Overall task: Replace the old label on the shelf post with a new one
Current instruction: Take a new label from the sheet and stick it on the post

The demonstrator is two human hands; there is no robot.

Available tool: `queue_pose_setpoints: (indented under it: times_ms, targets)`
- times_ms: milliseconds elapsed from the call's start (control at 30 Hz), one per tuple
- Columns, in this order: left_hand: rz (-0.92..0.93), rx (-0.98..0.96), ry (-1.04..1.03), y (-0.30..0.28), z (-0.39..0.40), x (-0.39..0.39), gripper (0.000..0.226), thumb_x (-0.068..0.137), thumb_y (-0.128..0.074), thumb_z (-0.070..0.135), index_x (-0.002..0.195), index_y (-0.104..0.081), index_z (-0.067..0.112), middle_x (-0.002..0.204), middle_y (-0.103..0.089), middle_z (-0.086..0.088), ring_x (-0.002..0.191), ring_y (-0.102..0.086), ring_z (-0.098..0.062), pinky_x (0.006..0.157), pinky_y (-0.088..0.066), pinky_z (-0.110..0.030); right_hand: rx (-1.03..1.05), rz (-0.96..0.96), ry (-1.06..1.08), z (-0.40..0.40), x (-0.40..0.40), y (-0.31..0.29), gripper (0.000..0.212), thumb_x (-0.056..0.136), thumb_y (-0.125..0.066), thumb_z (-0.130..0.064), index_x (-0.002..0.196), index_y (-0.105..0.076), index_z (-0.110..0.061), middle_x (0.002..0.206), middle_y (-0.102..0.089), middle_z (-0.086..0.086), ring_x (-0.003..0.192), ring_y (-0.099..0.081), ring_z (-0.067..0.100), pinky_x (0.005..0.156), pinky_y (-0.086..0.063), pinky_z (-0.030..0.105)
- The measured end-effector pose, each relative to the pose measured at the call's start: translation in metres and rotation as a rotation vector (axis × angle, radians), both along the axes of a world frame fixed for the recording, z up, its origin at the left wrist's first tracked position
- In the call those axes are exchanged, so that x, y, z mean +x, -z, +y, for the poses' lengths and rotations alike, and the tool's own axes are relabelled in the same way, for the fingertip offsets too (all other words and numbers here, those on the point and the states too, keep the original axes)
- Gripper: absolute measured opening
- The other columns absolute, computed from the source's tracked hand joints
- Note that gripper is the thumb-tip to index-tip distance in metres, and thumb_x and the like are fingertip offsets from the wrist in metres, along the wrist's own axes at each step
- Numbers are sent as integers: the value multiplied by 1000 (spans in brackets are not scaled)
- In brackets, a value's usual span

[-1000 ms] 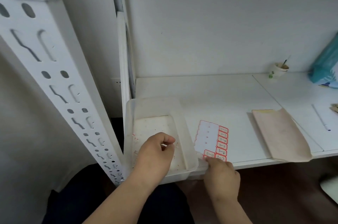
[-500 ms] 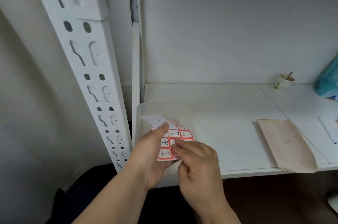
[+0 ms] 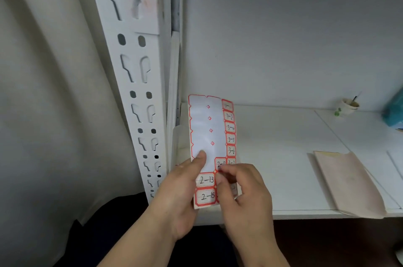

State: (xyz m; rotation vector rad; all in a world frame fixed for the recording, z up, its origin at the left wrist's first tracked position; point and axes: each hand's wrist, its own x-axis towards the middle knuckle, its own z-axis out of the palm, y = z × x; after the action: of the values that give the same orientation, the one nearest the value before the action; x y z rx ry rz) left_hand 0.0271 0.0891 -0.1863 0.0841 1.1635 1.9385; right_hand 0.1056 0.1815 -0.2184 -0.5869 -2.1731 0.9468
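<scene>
A: Where is the label sheet [image 3: 207,136] held?

B: It is held upright in front of the shelf board [image 3: 283,157], just right of the white slotted shelf post [image 3: 139,92]. It is gripped at its lower left by the left hand [image 3: 178,197], the thumb laid flat on the blank white backing and the other fingers hidden behind the sheet.

A: And the right hand [image 3: 242,192]?

B: Its fingers are curled at the sheet's lower right. A red-bordered label marked "2-12" is pinched, or at least touched, at its lower corner by the fingertips [image 3: 220,176]. Whether the corner is lifted from the backing cannot be told; the spot is blurred.

A: What is left on the sheet?

B: A column of handwritten labels is seen down the right edge ("3-5" and "3-6" can be read), and "2-13" and "2-15" at the lower left. The upper left area is bare backing with small red diamonds.

A: The post itself?

B: A faint reddish smear is noted near the top of the post, beside a slot. Whether a label is stuck there cannot be told.

A: Other items?

B: A clear plastic tray [image 3: 181,149] is partly hidden behind the sheet. A beige paper envelope [image 3: 349,184] lies on the board to the right, and a small paper cup [image 3: 349,106] stands at the back wall.
</scene>
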Motion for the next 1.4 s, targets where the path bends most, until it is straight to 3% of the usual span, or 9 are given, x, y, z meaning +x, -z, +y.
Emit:
queue_pose_setpoints:
  times_ms: [233, 500, 600, 667, 733, 800, 967, 1133, 1400]
  targets:
    - [83, 2, -17, 1, -6, -1, 30, 96, -52, 16, 119, -67, 5, 113, -73, -18, 104, -70, -36, 95, -52, -48, -66, 19, 58, -8, -1, -11, 17, 83, -68, -34, 98, -60, -31, 100, -60, -14, 90, -62, 7, 77, -56, 29]
    - [154, -82, -71, -2, -9, 1, 26, 96, -55, 18, 113, -69, 3, 106, -74, -21, 104, -68, -41, 97, -51, -55, -112, 78, 92, -9, -6, -12, 15, 78, -75, -27, 88, -64, -30, 89, -61, -16, 91, -56, -6, 69, -43, 2]
    - [170, -110, -90, -3, -9, 1, 25, 95, -57, 20, 111, -71, 7, 105, -75, -19, 103, -69, -40, 97, -51, -57, -73, 102, 98, -9, -6, -12, 10, 81, -72, -28, 88, -71, -21, 86, -64, -13, 89, -58, -6, 66, -49, 6]
    - [184, -124, -104, -4, -8, 2, 24, 93, -59, 22, 108, -72, 7, 103, -75, -18, 102, -70, -40, 96, -51, -56, -17, 118, 107, -9, -5, -14, 22, 83, -66, -41, 88, -72, -20, 85, -65, -12, 89, -59, -6, 66, -52, 9]
    - [204, -132, -111, -5, -7, 3, 26, 91, -62, 22, 103, -72, 2, 101, -75, -20, 101, -69, -43, 95, -53, -54, -18, 126, 117, -8, -4, -16, 27, 79, -68, -46, 87, -73, -21, 84, -66, -11, 90, -58, -9, 68, -47, 2]
    - [220, -131, -114, -5, -6, 5, 27, 90, -64, 21, 99, -72, -3, 98, -75, -23, 100, -68, -45, 91, -55, -53, -48, 108, 126, -5, -4, -15, 20, 75, -74, -37, 84, -73, -20, 82, -66, -11, 89, -57, -9, 67, -43, -2]
    - [213, -98, -97, -4, -5, 8, 27, 74, -70, 23, 86, -76, 0, 91, -75, -24, 79, -72, -36, 77, -59, -46, -94, 72, 94, -6, -3, -11, 5, 79, -74, -26, 77, -74, -22, 73, -65, -13, 78, -63, -4, 62, -49, 11]
    - [193, -108, -105, -5, -5, 10, 31, 72, -71, 26, 92, -76, 2, 99, -74, -24, 100, -68, -46, 93, -53, -57, -227, 79, 57, -6, 0, -15, 13, 84, -70, -20, 72, -70, -26, 73, -66, -11, 78, -62, -4, 59, -43, 3]
    - [229, -131, -104, -4, -3, 12, 33, 73, -70, 28, 90, -76, 1, 99, -74, -25, 100, -67, -48, 96, -50, -58, -176, 42, 81, -7, 4, -21, 18, 84, -63, -26, 69, -64, -36, 74, -65, -16, 80, -61, -7, 56, -45, 6]
